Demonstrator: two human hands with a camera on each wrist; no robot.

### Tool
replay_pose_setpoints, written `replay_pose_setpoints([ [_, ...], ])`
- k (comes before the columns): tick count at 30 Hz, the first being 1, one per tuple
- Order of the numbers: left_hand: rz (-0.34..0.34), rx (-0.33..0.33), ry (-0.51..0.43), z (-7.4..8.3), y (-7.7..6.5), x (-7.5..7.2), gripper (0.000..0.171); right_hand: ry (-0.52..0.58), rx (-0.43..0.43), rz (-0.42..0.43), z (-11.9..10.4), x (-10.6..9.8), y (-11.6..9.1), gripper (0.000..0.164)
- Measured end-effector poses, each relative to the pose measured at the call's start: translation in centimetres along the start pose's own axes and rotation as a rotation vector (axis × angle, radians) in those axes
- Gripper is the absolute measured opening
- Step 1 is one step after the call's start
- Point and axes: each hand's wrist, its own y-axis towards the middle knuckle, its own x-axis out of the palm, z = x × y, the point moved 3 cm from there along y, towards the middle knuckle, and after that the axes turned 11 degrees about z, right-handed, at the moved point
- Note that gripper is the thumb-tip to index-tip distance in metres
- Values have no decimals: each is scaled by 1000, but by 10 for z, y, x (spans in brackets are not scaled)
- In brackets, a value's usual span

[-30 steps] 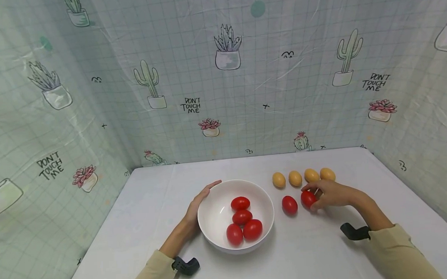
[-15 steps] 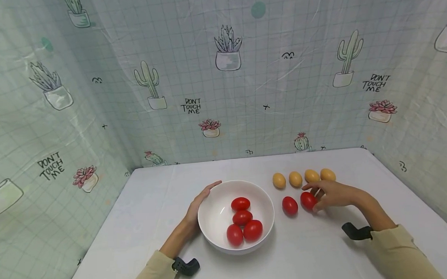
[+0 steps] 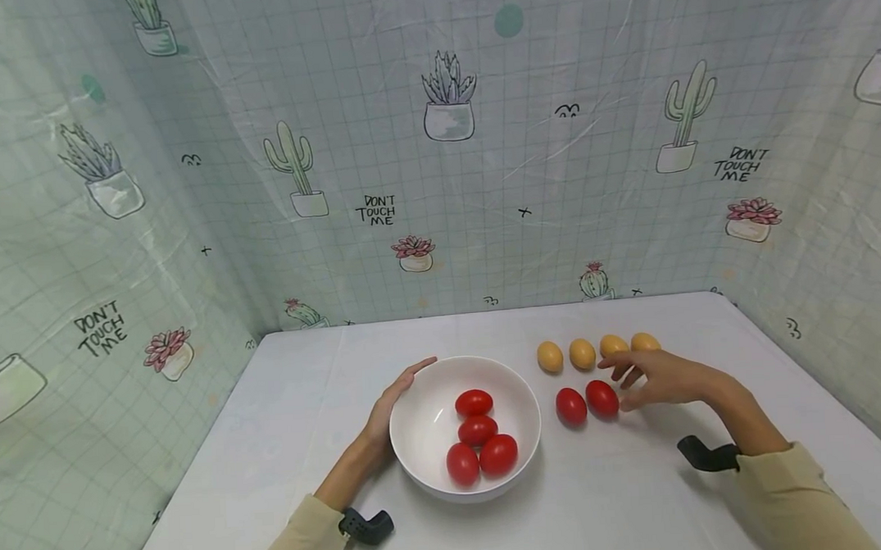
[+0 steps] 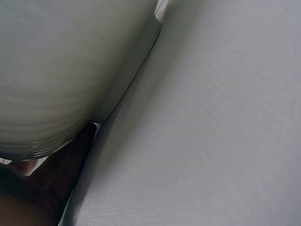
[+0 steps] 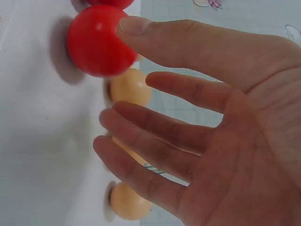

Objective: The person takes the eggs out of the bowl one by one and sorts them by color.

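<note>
A white bowl (image 3: 411,448) stands on the table with several oval red tomatoes (image 3: 498,455) in it. My left hand (image 3: 387,408) rests along the bowl's left side, its fingers stretched out to the rim. In the left wrist view, part of that hand (image 4: 37,197) shows dark beneath the curved bowl wall (image 4: 56,70). Right of the bowl, two red tomatoes lie side by side: a left one (image 3: 571,407) and a right one (image 3: 603,399). My right hand (image 3: 659,378) is just beside the right one, fingers spread and holding nothing; its thumb overlaps a tomato (image 5: 96,42) in the right wrist view.
Behind the red tomatoes, several yellow oval tomatoes (image 3: 582,353) form a row. The white table (image 3: 326,370) ends at a hanging cloth (image 3: 482,224) printed with cacti, which encloses the back and both sides. Black wrist bands (image 3: 707,455) sit at the sleeves.
The right-hand red tomato has shifted slightly left, close to its neighbour. My right hand has let go of it and drawn a little right, fingers spreading. My left hand and the bowl stay put.
</note>
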Motion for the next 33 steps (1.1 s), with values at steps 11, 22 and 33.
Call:
replay_pose_setpoints([
  [11,-3,-12,-8,1,-2,1,53,-60,-62,44,-14,-8,-2,63],
  [22,-4,2,6,0,0,-1,54,-90,-146,61,-52,-18,12,57],
  [33,-6,-6,-13,2,-1,0,53,-76,-258,0,-127,-6,43,45],
])
